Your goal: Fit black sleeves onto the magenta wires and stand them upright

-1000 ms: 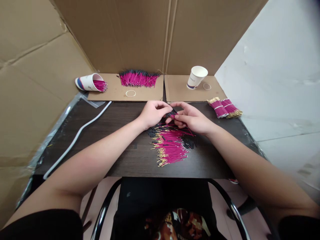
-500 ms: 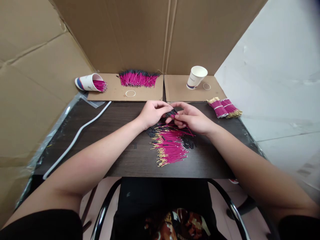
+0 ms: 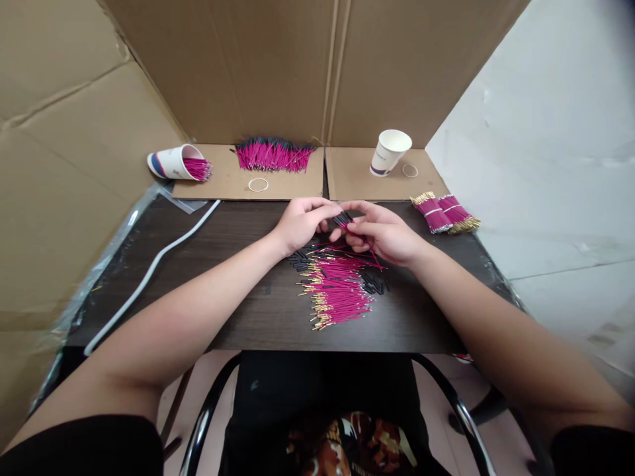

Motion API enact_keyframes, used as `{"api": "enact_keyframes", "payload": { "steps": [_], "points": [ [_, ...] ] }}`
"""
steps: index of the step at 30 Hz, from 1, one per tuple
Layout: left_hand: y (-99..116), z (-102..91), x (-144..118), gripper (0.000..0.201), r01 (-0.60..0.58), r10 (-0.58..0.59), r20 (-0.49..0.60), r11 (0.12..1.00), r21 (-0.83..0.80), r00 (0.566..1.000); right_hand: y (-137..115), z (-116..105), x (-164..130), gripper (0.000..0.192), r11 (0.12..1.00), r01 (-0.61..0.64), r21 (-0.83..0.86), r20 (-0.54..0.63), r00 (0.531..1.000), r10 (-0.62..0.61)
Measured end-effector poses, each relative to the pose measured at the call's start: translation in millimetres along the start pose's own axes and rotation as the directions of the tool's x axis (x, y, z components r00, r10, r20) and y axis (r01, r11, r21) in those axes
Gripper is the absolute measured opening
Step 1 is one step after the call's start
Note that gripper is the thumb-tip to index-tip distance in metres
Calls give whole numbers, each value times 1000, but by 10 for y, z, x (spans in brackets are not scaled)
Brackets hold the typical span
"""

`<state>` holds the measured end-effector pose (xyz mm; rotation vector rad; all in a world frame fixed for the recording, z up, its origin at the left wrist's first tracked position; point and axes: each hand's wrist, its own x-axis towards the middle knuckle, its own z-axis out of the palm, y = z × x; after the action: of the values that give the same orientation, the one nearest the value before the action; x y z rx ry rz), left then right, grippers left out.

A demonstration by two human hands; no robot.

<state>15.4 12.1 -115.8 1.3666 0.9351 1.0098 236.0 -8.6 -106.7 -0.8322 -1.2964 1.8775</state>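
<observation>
My right hand (image 3: 380, 231) is closed on a small bunch of magenta wires (image 3: 343, 219) whose ends wear black sleeves. Thumb and fingers of my left hand (image 3: 308, 221) are pinched at the sleeved ends; exactly what they grip is partly hidden. Below both hands a pile of magenta wires (image 3: 342, 291) with gold tips lies on the dark table. Loose black sleeves (image 3: 374, 283) are scattered at the pile's right side, and more black sleeves (image 3: 299, 260) sit at its upper left.
At the back, magenta wires with black ends (image 3: 275, 156) lie on cardboard beside a rubber band (image 3: 258, 185). A tipped paper cup (image 3: 171, 163) holds more wires. An upright paper cup (image 3: 391, 153) stands right, near banded wire bundles (image 3: 444, 213). A white cable (image 3: 153, 268) crosses the left side.
My left fingertips have shifted slightly off the sleeved ends, so more of the black sleeves shows. My right hand keeps its hold on the bunch.
</observation>
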Motion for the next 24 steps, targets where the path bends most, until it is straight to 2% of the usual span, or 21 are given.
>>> {"api": "enact_keyframes", "payload": {
  "steps": [5,7,9,11,14,16,18,20,22,24],
  "points": [
    [42,0,-28,34,-69,77,158,996,-53,984,-109,72,-27,33,991,-37,128,5,999,37],
    [50,-3,-32,39,-71,82,180,995,-63,980,-144,100,-37,28,987,-45,157,23,999,42],
    [49,-8,-25,41,-62,71,155,996,-58,985,-165,119,-44,24,983,-32,180,9,999,31],
    [53,-7,-18,40,-60,63,85,997,-40,994,-173,129,-48,20,980,-4,197,-35,999,11],
    [100,33,-47,27,-63,66,-58,997,44,996,-172,141,-44,15,972,81,221,-139,989,-50],
    [164,94,-111,19,-31,42,-84,991,129,996,-170,154,-37,15,960,152,234,-212,972,-103],
    [235,178,-204,23,54,-59,19,978,202,998,-168,173,-30,16,948,216,233,-279,949,-147],
    [294,269,-303,32,154,-197,149,954,257,969,-165,199,-24,17,937,267,224,-334,924,-183],
    [330,347,-382,36,183,-249,220,942,282,943,-156,230,-22,20,927,306,216,-375,903,-211],
    [350,400,-430,37,190,-261,240,940,284,935,-144,263,-22,22,921,326,214,-397,890,-223]
  ]
}}
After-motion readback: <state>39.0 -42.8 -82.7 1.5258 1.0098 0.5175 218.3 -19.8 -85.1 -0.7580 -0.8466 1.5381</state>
